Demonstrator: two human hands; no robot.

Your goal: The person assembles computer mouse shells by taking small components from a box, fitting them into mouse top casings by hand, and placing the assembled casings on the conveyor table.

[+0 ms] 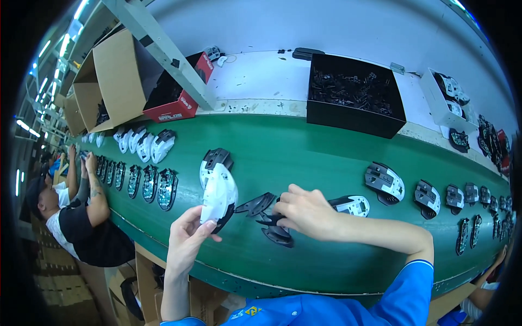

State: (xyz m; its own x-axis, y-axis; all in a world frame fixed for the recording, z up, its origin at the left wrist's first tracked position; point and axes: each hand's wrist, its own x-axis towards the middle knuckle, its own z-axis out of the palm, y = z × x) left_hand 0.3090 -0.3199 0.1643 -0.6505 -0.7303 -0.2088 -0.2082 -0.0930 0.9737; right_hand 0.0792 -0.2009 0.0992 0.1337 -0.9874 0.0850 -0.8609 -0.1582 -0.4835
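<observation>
My left hand (187,239) grips a white mouse shell (219,190) by its lower end, thumb on the front and fingers behind. Just beyond it on the green surface lies a black-and-white mouse shell (216,158), partly hidden by the held one. My right hand (307,211) is lowered over a few loose black plastic mouse parts, its fingers curled and pinching a dark part (267,220). Beside that are a curved black part (258,205) and another black part (278,236). Partly behind my right wrist is another black-and-white mouse shell (353,206).
Rows of circuit boards (167,188) and white shells (162,145) stand at left on the green belt (304,266). More mouse shells (384,182) line the right. A black box (353,122) of small parts sits on the back ledge. A co-worker (89,223) works at far left.
</observation>
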